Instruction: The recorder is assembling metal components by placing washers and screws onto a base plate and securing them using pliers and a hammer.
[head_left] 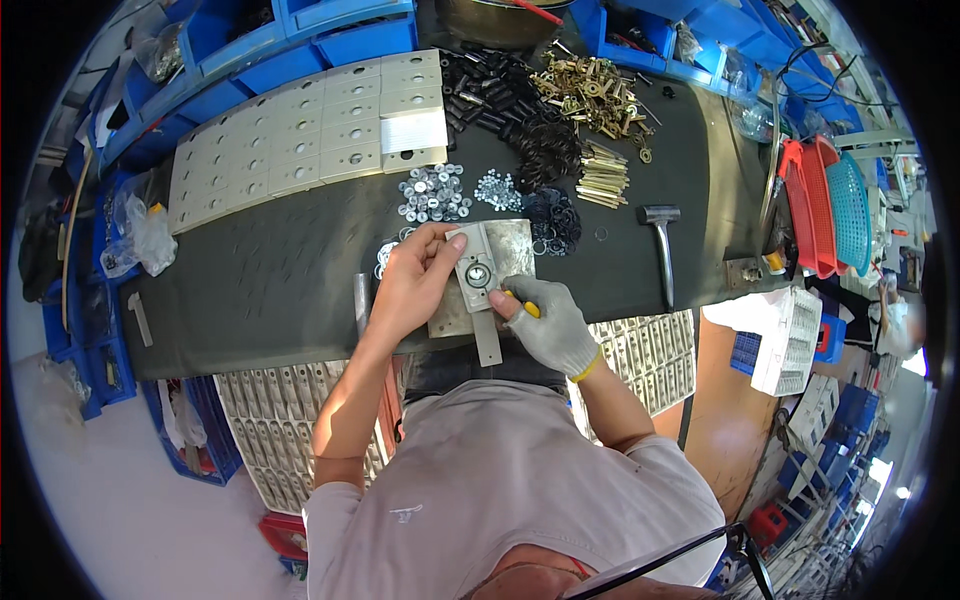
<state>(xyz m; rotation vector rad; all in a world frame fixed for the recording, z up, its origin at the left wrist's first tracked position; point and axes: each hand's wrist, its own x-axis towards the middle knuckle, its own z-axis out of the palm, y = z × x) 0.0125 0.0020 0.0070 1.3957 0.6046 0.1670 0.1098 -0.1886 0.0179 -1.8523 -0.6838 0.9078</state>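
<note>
A pale metal lock plate [474, 246] with a round fitting lies over a flat metal block [516, 238] at the table's near edge. My bare left hand [414, 275] grips the plate's upper left side, thumb on its face. My right hand [548, 322], in a light knit glove, is closed round a yellow-handled tool [531, 309] by the plate's lower right. The tool's working end is hidden by my fingers. A flat metal strip [487, 342] juts out below the plate, toward me.
Pale plates [290, 135] stand in rows at the back left. Beyond the block lie piles of washers [433, 193], black parts [485, 85], brass parts [600, 95] and brass strips [603, 175]. A hammer [661, 245] rests at the right. Blue bins [365, 42] line the back.
</note>
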